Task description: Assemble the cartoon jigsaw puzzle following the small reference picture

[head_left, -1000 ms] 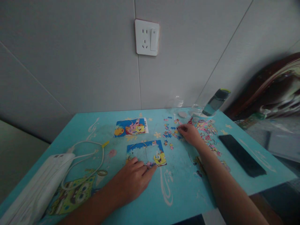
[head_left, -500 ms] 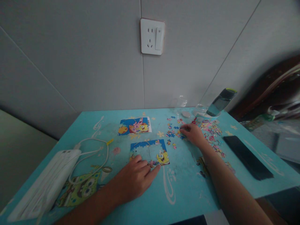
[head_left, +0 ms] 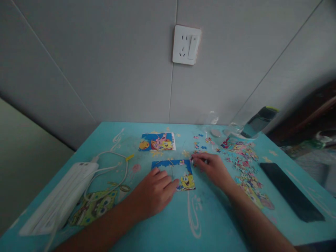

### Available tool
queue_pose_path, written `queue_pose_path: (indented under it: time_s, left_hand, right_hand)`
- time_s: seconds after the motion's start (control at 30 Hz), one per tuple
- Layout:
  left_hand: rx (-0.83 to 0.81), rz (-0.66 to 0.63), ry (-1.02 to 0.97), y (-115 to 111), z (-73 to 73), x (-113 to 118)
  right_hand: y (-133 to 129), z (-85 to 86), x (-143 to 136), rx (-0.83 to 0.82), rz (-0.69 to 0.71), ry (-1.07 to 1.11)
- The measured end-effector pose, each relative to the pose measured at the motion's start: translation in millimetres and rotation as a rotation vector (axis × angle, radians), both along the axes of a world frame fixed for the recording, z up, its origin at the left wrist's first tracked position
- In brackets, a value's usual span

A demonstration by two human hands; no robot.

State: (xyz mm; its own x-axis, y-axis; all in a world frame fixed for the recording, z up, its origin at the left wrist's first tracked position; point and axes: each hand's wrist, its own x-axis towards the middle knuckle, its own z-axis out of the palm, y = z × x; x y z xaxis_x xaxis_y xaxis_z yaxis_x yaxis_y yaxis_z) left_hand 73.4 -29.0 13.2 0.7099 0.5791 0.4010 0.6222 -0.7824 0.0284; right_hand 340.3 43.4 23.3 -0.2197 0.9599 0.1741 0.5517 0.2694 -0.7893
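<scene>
A partly assembled jigsaw puzzle [head_left: 187,182] lies flat on the table, with a blue border along its top and a yellow cartoon character at its lower right. My left hand [head_left: 159,190] rests over its lower left part, fingers loosely bent and thumb stretched to the right, holding nothing. At the puzzle's upper right corner, my right hand [head_left: 211,169] pinches a small puzzle piece [head_left: 192,159], mostly covered by the fingertips. Behind the puzzle lies a matching picture card [head_left: 157,141]. Several loose puzzle pieces [head_left: 196,145] are scattered beyond my right hand.
More pieces form a pile [head_left: 245,164] at the right, beside a long black object [head_left: 291,190]. Clear plastic containers [head_left: 235,128] and a dark bottle [head_left: 262,120] stand at the back right. A white power strip [head_left: 60,196] with a cable [head_left: 127,171] occupies the left.
My right hand has moved from the loose pieces leftward and nearer, to the puzzle's right edge, with a piece pinched. My left hand stays on the puzzle. The view has shifted slightly left.
</scene>
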Motion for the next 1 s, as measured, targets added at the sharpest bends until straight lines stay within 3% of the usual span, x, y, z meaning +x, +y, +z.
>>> queue_pose_path:
  time_s: [0.13, 0.27, 0.43, 0.67, 1.0]
  left_hand:
    - [-0.068, 0.034, -0.023, 2.8, 0.9, 3.2]
    - [-0.121, 0.022, -0.054, 1.3, 2.0, 4.0]
    - [-0.152, 0.070, -0.100, 3.6, 5.2, 0.8]
    - [-0.128, 0.223, -0.265, 20.9, 14.2, 6.8]
    - [-0.187, 0.153, -0.314, 25.9, 17.8, 27.1]
  right_hand:
    - [-15.6, -0.9, -29.2, -0.009, 0.030, 0.004]
    - [-20.3, -4.1, -39.2, -0.077, 0.003, 0.029]
    - [-24.8, -4.3, -41.2, -0.086, -0.054, 0.008]
    - [-29.6, 4.9, -42.3, -0.372, -0.005, 0.359]
    - [-30.5, 5.2, -32.7, -0.425, 0.137, 0.499]
